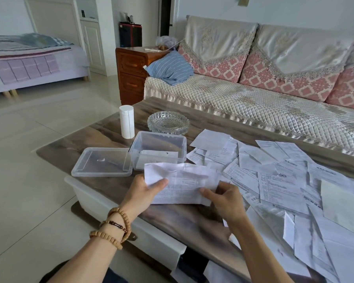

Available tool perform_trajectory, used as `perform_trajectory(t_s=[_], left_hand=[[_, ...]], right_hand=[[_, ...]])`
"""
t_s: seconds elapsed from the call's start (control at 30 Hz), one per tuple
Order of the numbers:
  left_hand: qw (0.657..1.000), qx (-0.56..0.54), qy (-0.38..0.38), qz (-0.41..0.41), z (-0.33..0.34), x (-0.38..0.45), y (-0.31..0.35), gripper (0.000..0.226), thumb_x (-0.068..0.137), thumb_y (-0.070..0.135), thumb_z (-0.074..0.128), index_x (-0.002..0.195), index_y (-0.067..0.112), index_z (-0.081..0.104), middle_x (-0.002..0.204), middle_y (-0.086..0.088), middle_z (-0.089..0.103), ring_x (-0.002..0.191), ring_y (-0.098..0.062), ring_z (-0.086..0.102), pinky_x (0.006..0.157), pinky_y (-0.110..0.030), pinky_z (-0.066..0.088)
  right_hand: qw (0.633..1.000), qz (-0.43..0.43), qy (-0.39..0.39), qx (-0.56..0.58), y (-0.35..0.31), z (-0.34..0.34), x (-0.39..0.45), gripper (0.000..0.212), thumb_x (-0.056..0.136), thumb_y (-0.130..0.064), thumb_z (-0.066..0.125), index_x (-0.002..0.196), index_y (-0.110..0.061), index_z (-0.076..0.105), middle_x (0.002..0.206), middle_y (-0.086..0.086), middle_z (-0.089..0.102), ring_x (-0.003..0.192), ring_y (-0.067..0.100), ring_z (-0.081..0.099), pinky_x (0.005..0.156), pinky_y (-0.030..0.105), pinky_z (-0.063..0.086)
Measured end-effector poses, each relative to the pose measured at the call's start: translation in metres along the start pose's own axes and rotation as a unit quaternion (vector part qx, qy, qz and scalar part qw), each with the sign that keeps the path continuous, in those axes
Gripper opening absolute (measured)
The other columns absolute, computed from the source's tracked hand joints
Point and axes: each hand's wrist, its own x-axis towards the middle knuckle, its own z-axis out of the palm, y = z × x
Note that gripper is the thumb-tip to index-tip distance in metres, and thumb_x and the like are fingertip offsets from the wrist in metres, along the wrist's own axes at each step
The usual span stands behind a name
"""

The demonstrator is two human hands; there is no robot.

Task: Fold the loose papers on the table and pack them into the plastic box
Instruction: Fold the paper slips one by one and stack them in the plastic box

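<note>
Both hands, left hand (146, 189) and right hand (226, 200), pinch a creased white printed paper sheet (182, 183) mid-fold above the desk (182, 221). Just beyond them stands the open clear plastic box (157, 150); loose papers (284, 180) spread rightward. Next, seemingly: press the crease, then drop it inside.

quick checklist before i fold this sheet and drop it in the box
1. Both hands grip the sheet: left hand at one end, right hand at the other: ok.
2. Sheet folded small enough for the plastic box: not ok, wider than the box.
3. Box open, lid off beside it: ok.
4. Room left in the box: ok, only a few papers at the bottom.
5. Loose papers all packed: not ok, many still spread on the table.
</note>
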Motion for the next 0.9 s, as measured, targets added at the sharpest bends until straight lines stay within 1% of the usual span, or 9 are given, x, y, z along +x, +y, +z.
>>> perform_trajectory(t_s=[0.1,0.17,0.23,0.3,0.37,0.57,0.7,0.8,0.9], left_hand=[[1.0,-0.015,0.022,0.015,-0.001,-0.001,0.002,0.002,0.088,0.025,0.07,0.089,0.026,0.072,0.092,-0.001,0.076,0.091,-0.02,0.07,0.085,-0.04,0.057],[1.0,-0.01,0.012,0.025,0.0,-0.003,0.004,0.005,0.088,0.024,0.07,0.092,0.023,0.073,0.092,-0.005,0.075,0.09,-0.022,0.07,0.082,-0.04,0.056],[0.999,-0.011,-0.001,0.034,0.002,-0.004,0.003,0.005,0.089,0.021,0.069,0.091,0.024,0.073,0.089,0.001,0.076,0.086,-0.015,0.07,0.076,-0.034,0.056],[0.999,-0.019,-0.014,0.041,0.001,-0.008,0.004,0.012,0.09,0.015,0.068,0.088,0.027,0.072,0.085,0.013,0.075,0.082,-0.002,0.069,0.072,-0.019,0.053],[0.999,-0.024,-0.033,0.033,-0.002,-0.009,0.004,0.016,0.088,0.013,0.07,0.092,0.028,0.072,0.089,0.013,0.076,0.087,-0.002,0.069,0.074,-0.016,0.051],[0.996,-0.011,-0.088,0.027,-0.009,-0.002,0.008,0.026,0.09,0.017,0.068,0.109,0.035,0.072,0.106,0.013,0.074,0.104,-0.005,0.066,0.094,-0.022,0.049],[0.997,0.009,-0.064,0.032,-0.009,-0.004,0.004,0.016,0.091,0.029,0.067,0.099,0.042,0.072,0.101,0.002,0.075,0.09,-0.009,0.066,0.084,-0.026,0.049],[0.999,0.033,-0.03,-0.005,-0.005,-0.006,0.001,0.019,0.09,0.041,0.066,0.095,0.025,0.074,0.091,-0.016,0.072,0.073,-0.016,0.06,0.066,-0.027,0.045],[0.999,0.032,0.002,-0.034,-0.003,-0.008,0.004,0.019,0.093,0.035,0.062,0.091,0.018,0.069,0.085,-0.008,0.072,0.067,-0.009,0.065,0.057,-0.017,0.048]], right_hand=[[0.957,-0.131,0.085,-0.245,-0.021,-0.001,0.007,0.071,0.067,-0.034,0.087,0.13,-0.025,0.053,0.113,-0.014,0.058,0.108,0.006,0.052,0.084,0.021,0.04],[0.872,-0.276,0.062,-0.401,-0.037,0.003,0.014,0.086,0.062,-0.053,0.08,0.137,-0.026,0.048,0.132,-0.007,0.052,0.125,0.013,0.044,0.103,0.039,0.033],[0.801,-0.31,-0.048,-0.509,-0.057,0.014,0.022,0.071,0.069,-0.051,0.076,0.132,-0.027,0.055,0.136,-0.003,0.056,0.129,0.019,0.047,0.111,0.047,0.027],[0.782,-0.277,-0.143,-0.539,-0.069,0.027,0.029,0.035,0.08,-0.034,0.071,0.112,-0.022,0.067,0.114,0.002,0.07,0.107,0.025,0.062,0.095,0.036,0.041],[0.78,-0.252,-0.171,-0.547,-0.074,0.033,0.035,0.015,0.082,-0.024,0.066,0.092,-0.013,0.07,0.089,0.009,0.072,0.084,0.03,0.062,0.072,0.033,0.045],[0.809,-0.232,-0.194,-0.505,-0.073,0.034,0.039,0.009,0.081,-0.017,0.069,0.086,-0.011,0.073,0.081,0.005,0.071,0.071,0.022,0.057,0.063,0.035,0.045],[0.846,-0.195,-0.199,-0.454,-0.072,0.028,0.044,0.009,0.08,-0.021,0.074,0.084,-0.013,0.075,0.075,0.004,0.07,0.068,0.02,0.06,0.064,0.036,0.049],[0.861,-0.181,-0.202,-0.431,-0.069,0.026,0.046,0.014,0.078,-0.025,0.08,0.081,-0.012,0.074,0.068,-0.001,0.063,0.062,0.013,0.052,0.057,0.026,0.044],[0.898,-0.142,-0.173,-0.378,-0.072,0.018,0.053,0.026,0.073,-0.02,0.084,0.062,-0.018,0.061,0.058,-0.007,0.051,0.053,0.007,0.043,0.048,0.014,0.033]])
